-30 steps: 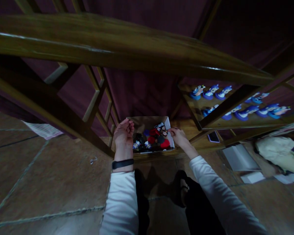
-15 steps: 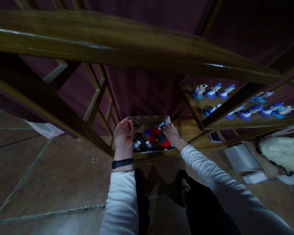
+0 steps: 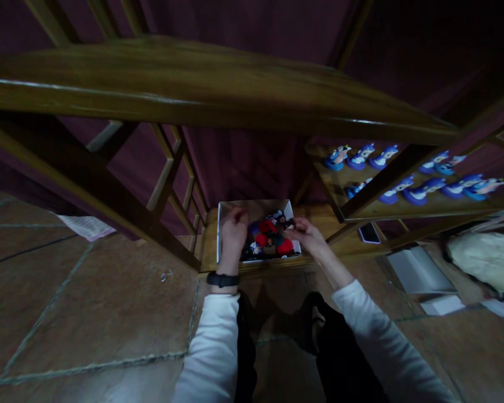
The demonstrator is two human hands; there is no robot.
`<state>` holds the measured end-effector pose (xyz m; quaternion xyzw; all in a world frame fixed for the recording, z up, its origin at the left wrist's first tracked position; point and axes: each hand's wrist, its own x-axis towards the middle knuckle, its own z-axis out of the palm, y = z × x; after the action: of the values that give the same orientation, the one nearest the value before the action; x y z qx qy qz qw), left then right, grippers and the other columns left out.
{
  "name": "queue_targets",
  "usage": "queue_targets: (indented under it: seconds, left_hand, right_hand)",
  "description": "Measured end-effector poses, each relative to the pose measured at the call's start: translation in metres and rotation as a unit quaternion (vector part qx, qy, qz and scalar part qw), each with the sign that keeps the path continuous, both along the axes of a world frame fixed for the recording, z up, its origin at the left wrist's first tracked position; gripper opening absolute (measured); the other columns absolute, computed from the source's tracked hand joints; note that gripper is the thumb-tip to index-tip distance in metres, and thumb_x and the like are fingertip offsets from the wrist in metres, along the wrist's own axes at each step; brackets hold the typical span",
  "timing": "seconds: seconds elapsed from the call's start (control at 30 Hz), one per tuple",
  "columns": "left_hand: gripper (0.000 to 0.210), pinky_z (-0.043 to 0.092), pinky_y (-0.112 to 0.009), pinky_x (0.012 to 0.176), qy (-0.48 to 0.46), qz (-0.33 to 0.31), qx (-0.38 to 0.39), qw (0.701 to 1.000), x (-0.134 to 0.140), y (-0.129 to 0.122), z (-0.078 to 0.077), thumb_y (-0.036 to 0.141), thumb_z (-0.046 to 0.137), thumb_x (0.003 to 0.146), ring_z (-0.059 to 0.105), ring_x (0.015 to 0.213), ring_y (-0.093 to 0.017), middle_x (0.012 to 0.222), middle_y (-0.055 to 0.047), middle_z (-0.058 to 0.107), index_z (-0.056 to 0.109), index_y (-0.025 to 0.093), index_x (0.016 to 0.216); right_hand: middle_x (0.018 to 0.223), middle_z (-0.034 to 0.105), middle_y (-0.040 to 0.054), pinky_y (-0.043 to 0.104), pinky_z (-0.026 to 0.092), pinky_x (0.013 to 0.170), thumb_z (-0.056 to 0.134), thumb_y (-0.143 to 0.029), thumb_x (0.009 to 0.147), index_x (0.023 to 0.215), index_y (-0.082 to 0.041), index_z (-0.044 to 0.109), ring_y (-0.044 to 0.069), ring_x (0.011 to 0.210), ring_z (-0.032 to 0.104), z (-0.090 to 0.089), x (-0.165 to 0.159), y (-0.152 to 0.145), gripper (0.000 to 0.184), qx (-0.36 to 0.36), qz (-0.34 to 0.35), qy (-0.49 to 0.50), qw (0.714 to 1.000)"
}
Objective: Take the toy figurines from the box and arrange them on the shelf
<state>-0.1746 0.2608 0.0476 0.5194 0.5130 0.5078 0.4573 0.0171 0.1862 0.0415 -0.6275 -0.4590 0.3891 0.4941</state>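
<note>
A white open-topped box [image 3: 219,235] sits on the low wooden shelf and holds small red, black and white figurines [image 3: 267,228]. My left hand [image 3: 234,230] reaches over the box's left side, and motion smears its fingers. A dark band [image 3: 222,280] circles that wrist. At the box's right edge is my right hand [image 3: 309,236], its fingers closed about a small dark-and-white figurine [image 3: 289,224]. Its details are too dim to make out.
Blue and white figurines [image 3: 384,157] stand in rows on a higher shelf at right. A wooden rail [image 3: 218,84] crosses above my hands. A phone [image 3: 368,233] lies on the low shelf. On the floor are a grey flat box [image 3: 422,271] and a pale bag [image 3: 483,257].
My left hand has moved from the box's left edge to over its inside. My right hand has drawn back a little to the right, with the small figurine at its fingers.
</note>
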Motion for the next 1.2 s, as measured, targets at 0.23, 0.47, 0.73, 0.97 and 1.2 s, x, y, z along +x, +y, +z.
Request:
queue_targets:
  seconds: [0.23, 0.47, 0.73, 0.97, 1.2]
  left_hand:
    - [0.036, 0.041, -0.033, 0.086, 0.396, -0.277, 0.09, 0.871, 0.058, -0.036, -0.039, 0.007, 0.046, 0.078, 0.056, 0.099, -0.021, 0.107, -0.011, 0.062, 0.062, 0.018, 0.108]
    - [0.036, 0.04, -0.036, 0.09, 0.492, -0.301, 0.105, 0.81, 0.074, -0.036, -0.047, 0.015, 0.036, 0.086, 0.043, 0.116, -0.025, 0.124, -0.011, 0.053, 0.059, 0.02, 0.114]
    - [0.037, 0.042, -0.035, 0.088, 0.471, -0.262, 0.082, 0.839, 0.082, -0.028, -0.054, 0.013, 0.04, 0.084, 0.051, 0.11, -0.024, 0.116, -0.014, 0.059, 0.056, 0.02, 0.117]
    - [0.017, 0.048, -0.037, 0.083, 0.035, -0.144, -0.147, 0.978, 0.067, -0.026, -0.031, 0.009, 0.056, 0.072, 0.063, 0.089, -0.023, 0.087, -0.012, 0.068, 0.067, 0.012, 0.084]
    - [0.012, 0.053, -0.033, 0.074, -0.295, -0.152, -0.298, 0.895, 0.061, -0.052, -0.016, 0.002, 0.062, 0.061, 0.064, 0.065, -0.015, 0.074, -0.007, 0.068, 0.066, 0.009, 0.07]
  right_hand:
    - [0.082, 0.066, -0.0023, 0.024, 0.051, 0.064, 0.077, -0.023, 0.059, 0.084, -0.022, 0.062, 0.012, 0.071, 0.062, -0.007, 0.004, -0.063, 0.029, -0.05, -0.082, 0.333, 0.938]
    - [0.086, 0.068, -0.0017, 0.031, 0.055, 0.077, 0.077, -0.018, 0.061, 0.089, -0.022, 0.061, 0.013, 0.077, 0.065, -0.011, 0.013, -0.056, 0.033, -0.017, -0.092, 0.412, 0.906]
    - [0.08, 0.067, -0.0023, 0.031, 0.055, 0.081, 0.079, -0.012, 0.055, 0.083, -0.02, 0.058, 0.015, 0.079, 0.066, -0.014, 0.011, -0.052, 0.036, -0.008, -0.104, 0.41, 0.906]
    - [0.081, 0.062, -0.0038, 0.033, 0.054, 0.079, 0.078, -0.025, 0.057, 0.085, -0.022, 0.055, 0.013, 0.075, 0.064, -0.011, 0.001, -0.039, 0.037, 0.017, -0.112, 0.331, 0.937]
    - [0.089, 0.062, 0.0014, 0.03, 0.049, 0.077, 0.07, -0.033, 0.062, 0.099, -0.021, 0.052, 0.015, 0.08, 0.06, -0.02, -0.01, -0.025, 0.043, 0.107, -0.146, 0.089, 0.979]
